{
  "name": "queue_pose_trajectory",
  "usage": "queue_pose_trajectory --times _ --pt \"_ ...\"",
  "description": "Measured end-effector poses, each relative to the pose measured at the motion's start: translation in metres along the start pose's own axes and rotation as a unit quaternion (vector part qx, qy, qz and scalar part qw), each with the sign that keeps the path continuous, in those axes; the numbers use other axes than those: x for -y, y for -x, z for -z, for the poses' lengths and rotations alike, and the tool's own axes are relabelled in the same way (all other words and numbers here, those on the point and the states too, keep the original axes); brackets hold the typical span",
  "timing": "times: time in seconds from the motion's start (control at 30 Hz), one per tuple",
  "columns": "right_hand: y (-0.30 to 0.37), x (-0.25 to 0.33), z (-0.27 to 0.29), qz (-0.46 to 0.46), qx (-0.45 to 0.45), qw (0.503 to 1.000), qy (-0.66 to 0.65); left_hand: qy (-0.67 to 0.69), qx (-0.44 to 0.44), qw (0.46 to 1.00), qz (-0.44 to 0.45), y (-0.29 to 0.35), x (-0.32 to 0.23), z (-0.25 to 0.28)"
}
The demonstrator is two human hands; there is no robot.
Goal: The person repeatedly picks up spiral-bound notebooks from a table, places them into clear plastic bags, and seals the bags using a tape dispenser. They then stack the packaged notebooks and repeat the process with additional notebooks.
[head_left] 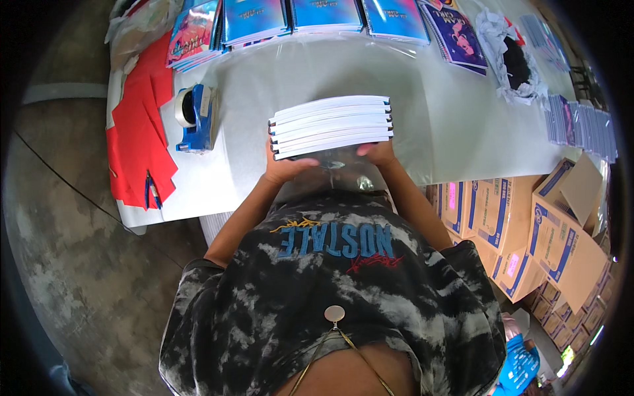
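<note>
A stack of several spiral notebooks (pixel 331 125) stands between my hands at the near edge of the table, with the white page edges facing up. My left hand (pixel 288 167) grips the left end, its thumb lying along the near side. On the opposite end, my right hand (pixel 380 152) is closed round the stack in the same way. Most fingers of both hands are hidden behind the notebooks. Clear plastic (pixel 337 163) shows against the stack's near side; whether it wraps the notebooks I cannot tell.
A blue tape dispenser (pixel 198 119) sits left on the white table (pixel 317 69), beside red sheets (pixel 142 125) with pens (pixel 152 190). Notebook piles (pixel 327 14) line the far side. Crumpled plastic (pixel 495 46) lies far right. Cardboard boxes (pixel 558 231) stand right; a person in blue (pixel 520 366) is behind.
</note>
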State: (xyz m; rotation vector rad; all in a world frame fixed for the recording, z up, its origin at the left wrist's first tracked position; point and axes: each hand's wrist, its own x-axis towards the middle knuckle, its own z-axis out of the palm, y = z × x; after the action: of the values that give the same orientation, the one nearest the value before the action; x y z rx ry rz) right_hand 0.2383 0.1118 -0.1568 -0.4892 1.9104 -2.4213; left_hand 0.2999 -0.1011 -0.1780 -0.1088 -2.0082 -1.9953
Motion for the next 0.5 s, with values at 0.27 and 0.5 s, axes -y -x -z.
queue_pose_trajectory --times 0.27,0.5 --pt "-0.007 0.018 0.002 -0.043 0.026 0.978 0.201 -0.134 0.085 0.976 0.147 -0.013 -0.032 0.003" --pt "-0.046 0.016 -0.001 -0.349 0.057 0.870 0.344 -0.176 0.082 0.874 0.445 -0.049 -0.020 0.007"
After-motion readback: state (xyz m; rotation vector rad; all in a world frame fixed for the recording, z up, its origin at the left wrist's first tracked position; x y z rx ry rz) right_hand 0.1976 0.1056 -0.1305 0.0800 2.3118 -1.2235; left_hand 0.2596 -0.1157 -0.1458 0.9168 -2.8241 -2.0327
